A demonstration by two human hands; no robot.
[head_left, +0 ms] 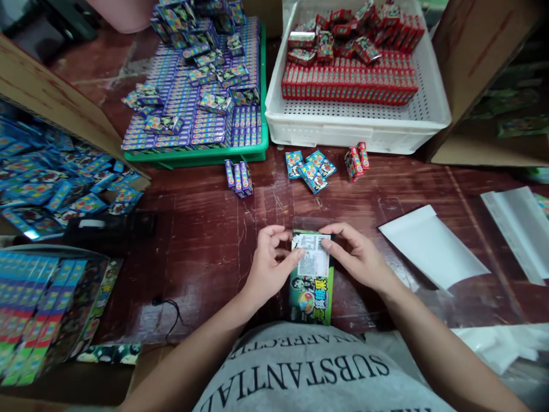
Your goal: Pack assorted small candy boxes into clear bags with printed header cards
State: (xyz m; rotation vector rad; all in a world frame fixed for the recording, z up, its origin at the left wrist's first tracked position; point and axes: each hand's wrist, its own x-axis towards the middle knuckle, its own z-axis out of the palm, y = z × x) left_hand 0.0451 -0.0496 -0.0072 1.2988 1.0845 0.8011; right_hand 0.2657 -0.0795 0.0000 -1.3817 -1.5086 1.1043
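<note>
Both forearms here, angling in from the lower corners and converging in front of the grey shirt (295, 366), elbows out, wrists well apart. The left hand (271, 260) is turned with its thumb on top, fingers curled inward, and the grip is narrow: thumb laid over the left edge of the green package (311, 303), fingers bent at its upper left side, some of them hidden. Across from it, the right hand (358, 254) mirrors the hold, index finger stretched to the upper right corner, thumb pressed on the white label (314, 264), the gap between the two closed down on the package. So it's a two-handed pinch, both at the far end! And the package itself: right in the middle, over the dark red table (193, 257), its near end just beside the shirt; whether it rests on the wood or is held slightly up, I cannot tell. Long axis running straight away from the body, labelled end pointing forward, printed near end towards the shirt. Ahead of the hands, on the table, three little groups: purple boxes (239, 178) to the left, blue packs (311, 170) in the centre, red boxes (357, 162) to the right.
</note>
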